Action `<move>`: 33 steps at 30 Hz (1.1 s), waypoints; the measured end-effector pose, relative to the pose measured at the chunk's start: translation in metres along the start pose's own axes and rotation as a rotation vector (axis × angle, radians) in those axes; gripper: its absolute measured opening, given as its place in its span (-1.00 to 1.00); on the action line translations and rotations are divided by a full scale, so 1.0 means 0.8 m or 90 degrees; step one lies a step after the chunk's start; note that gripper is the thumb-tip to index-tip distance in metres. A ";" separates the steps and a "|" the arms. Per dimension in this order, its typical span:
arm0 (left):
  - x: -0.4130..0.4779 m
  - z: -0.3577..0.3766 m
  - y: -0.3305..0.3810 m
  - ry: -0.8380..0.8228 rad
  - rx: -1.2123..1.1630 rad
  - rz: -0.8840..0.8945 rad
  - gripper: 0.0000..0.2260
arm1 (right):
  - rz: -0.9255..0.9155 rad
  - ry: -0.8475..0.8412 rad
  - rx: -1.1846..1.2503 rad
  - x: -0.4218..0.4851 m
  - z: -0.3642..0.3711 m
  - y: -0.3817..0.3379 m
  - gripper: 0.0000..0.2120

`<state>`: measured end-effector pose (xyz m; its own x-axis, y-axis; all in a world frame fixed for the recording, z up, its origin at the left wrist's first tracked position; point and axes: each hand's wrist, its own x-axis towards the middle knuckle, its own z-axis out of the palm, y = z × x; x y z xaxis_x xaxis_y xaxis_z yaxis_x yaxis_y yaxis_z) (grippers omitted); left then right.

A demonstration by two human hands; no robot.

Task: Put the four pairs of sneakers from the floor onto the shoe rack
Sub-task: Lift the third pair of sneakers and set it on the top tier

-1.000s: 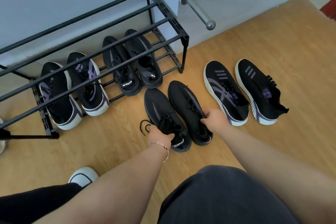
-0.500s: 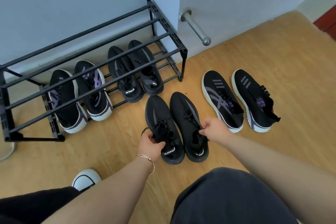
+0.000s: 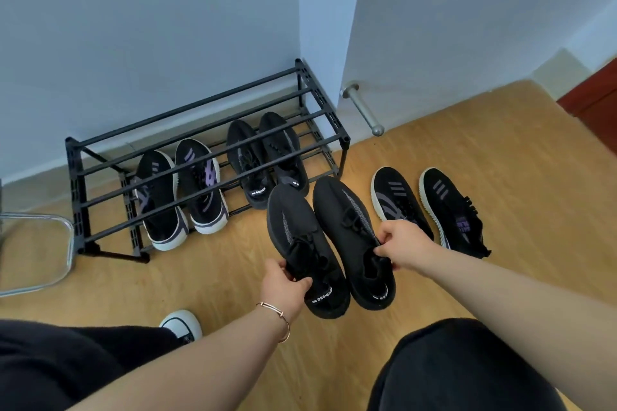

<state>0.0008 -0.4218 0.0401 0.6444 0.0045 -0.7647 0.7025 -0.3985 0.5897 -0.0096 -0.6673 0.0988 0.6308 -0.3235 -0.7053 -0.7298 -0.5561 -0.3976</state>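
Note:
I hold one all-black sneaker in each hand, raised off the wooden floor. My left hand (image 3: 283,280) grips the collar of the left black sneaker (image 3: 297,230). My right hand (image 3: 404,243) pinches the collar of the right black sneaker (image 3: 347,220). The black metal shoe rack (image 3: 213,130) stands against the wall. Its lower shelf carries a black-and-purple white-soled pair (image 3: 180,193) and an all-black pair (image 3: 263,153). Another black-and-purple pair (image 3: 430,207) lies on the floor to the right of my right hand.
A metal door stopper (image 3: 364,110) sticks out from the wall right of the rack. A chrome frame (image 3: 43,253) lies at the left edge. My white-toed shoe (image 3: 182,324) and dark-trousered knees fill the bottom. A reddish door (image 3: 594,103) is at far right.
Both hands have lifted the all-black pair off the floor, toward the rack. The view has pulled back and up, showing more of the wall.

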 end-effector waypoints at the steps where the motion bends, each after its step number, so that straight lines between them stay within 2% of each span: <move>1: -0.004 -0.005 0.004 0.000 0.003 0.003 -0.56 | -0.002 -0.001 0.009 -0.006 -0.003 -0.005 -0.83; 7: -0.023 -0.036 0.034 0.030 0.015 0.045 -0.56 | -0.029 0.002 0.035 -0.024 -0.025 -0.037 -0.85; 16: -0.032 -0.095 0.078 0.081 -0.031 0.091 -0.54 | -0.128 0.018 0.017 -0.025 -0.039 -0.113 -0.91; 26: -0.003 -0.209 0.112 0.132 -0.034 0.099 -0.55 | -0.220 0.042 -0.012 0.000 0.013 -0.232 -0.84; 33: 0.022 -0.293 0.117 0.190 -0.009 0.066 -0.47 | -0.257 0.025 -0.022 0.021 0.073 -0.319 -0.85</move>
<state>0.1489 -0.2440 0.1429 0.7713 0.2338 -0.5919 0.6313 -0.3983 0.6654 0.1715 -0.4862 0.1545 0.8747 -0.1027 -0.4737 -0.4130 -0.6695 -0.6174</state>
